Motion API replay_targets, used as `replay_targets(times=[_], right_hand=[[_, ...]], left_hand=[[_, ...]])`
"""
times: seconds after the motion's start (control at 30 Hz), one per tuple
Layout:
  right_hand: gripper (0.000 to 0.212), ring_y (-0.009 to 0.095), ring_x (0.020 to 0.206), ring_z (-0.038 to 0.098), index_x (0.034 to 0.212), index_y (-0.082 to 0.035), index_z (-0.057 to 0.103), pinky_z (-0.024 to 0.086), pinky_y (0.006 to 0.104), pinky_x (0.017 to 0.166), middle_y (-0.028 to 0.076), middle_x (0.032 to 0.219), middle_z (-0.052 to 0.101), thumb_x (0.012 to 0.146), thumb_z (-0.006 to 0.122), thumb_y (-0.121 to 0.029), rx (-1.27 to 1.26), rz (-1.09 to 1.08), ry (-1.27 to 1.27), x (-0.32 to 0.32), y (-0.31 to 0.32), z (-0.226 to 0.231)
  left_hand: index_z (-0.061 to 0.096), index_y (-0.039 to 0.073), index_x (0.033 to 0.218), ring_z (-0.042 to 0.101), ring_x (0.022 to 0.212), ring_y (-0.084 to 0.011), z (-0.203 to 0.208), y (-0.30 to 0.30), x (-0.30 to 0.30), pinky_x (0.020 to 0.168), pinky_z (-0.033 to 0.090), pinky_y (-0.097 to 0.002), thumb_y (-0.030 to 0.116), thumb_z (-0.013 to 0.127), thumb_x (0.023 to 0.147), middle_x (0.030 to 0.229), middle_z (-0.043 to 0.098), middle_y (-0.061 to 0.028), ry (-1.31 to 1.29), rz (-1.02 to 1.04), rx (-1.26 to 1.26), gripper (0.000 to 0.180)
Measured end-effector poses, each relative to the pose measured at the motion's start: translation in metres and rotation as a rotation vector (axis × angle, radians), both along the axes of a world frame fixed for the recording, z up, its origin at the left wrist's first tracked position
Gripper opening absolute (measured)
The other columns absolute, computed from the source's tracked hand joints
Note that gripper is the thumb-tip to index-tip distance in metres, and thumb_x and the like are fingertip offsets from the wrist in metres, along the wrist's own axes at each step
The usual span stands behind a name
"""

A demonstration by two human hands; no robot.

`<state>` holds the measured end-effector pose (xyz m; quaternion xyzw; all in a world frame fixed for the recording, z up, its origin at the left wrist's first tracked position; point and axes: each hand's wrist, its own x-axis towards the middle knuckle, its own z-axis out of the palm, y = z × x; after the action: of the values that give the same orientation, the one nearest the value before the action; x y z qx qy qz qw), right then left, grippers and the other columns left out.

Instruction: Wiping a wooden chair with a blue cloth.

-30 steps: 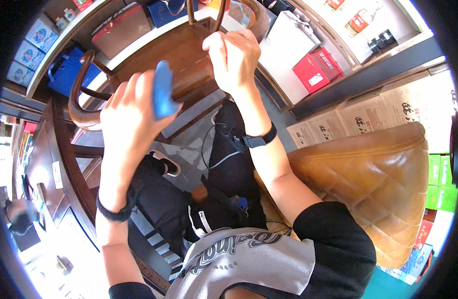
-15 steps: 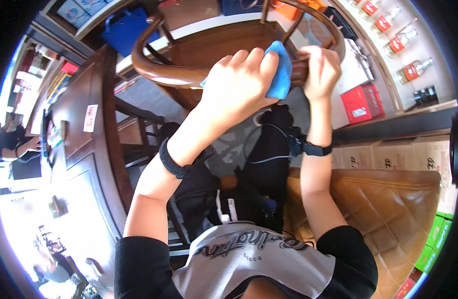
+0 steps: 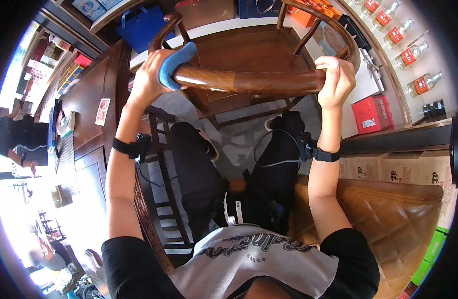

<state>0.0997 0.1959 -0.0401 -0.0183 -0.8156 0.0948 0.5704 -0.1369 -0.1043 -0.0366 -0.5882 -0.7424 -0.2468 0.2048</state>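
Beside bottles, your left hand clasps soft-looking cloth, your right hand aptly gripping the likely heavy chair's rail.

A blue bag sits upper left, bottles and a red box upper right, with a brown seat and green boxes lower right.

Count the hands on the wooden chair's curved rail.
2: the left hand, holding a blue cloth against the left side of the rail, and the right hand, gripping its right side. No other hand shows on it.
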Motion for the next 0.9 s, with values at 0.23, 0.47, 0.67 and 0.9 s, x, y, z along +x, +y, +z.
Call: replay_targets(times=[0.23, 0.47, 0.67, 0.9], right_hand=[[0.028, 0.023, 0.062, 0.058, 0.073, -0.008, 0.061, 0.041, 0.0339, 0.068, 0.003, 0.065, 0.061, 0.09, 0.04, -0.015, -0.007, -0.028, -0.008, 0.004, 0.003, -0.004], [0.034, 0.027, 0.064, 0.058, 0.073, -0.006, 0.062, 0.042, 0.0379, 0.07, 0.007, 0.068, 0.063, 0.094, 0.038, -0.019, -0.091, -0.073, -0.057, 0.002, -0.004, -0.004], [0.037, 0.029, 0.067, 0.058, 0.078, -0.006, 0.064, 0.042, 0.0399, 0.071, 0.01, 0.072, 0.064, 0.096, 0.036, -0.021, -0.076, -0.095, -0.075, 0.003, 0.0, -0.004], [0.029, 0.024, 0.064, 0.059, 0.077, -0.007, 0.062, 0.041, 0.0351, 0.069, 0.003, 0.065, 0.062, 0.093, 0.039, -0.016, -0.032, -0.032, -0.082, 0.008, 0.004, -0.001]], left_hand=[[0.056, 0.007, 0.11, 0.063, 0.093, -0.0292, 0.016, 0.032, 0.06, 0.082, 0.051, -0.0383, 0.031, 0.085, 0.056, 0.102, 0.063, -0.0096, 0.046, -0.059, -0.023, 0.066], [0.05, 0.006, 0.082, 0.06, 0.069, -0.02, 0.022, 0.145, 0.176, 0.059, 0.05, -0.0332, 0.016, 0.07, 0.062, 0.075, 0.055, -0.0064, 0.226, 0.191, 0.057, 0.03], [0.049, 0.007, 0.08, 0.058, 0.065, -0.0202, 0.017, 0.158, 0.176, 0.056, 0.048, -0.0308, 0.016, 0.068, 0.064, 0.074, 0.055, -0.0051, 0.204, 0.096, 0.121, 0.026], [0.058, 0.007, 0.097, 0.062, 0.08, -0.0259, 0.007, 0.065, 0.103, 0.072, 0.05, -0.0374, 0.028, 0.083, 0.053, 0.087, 0.062, -0.0067, 0.059, -0.006, 0.23, 0.055]])
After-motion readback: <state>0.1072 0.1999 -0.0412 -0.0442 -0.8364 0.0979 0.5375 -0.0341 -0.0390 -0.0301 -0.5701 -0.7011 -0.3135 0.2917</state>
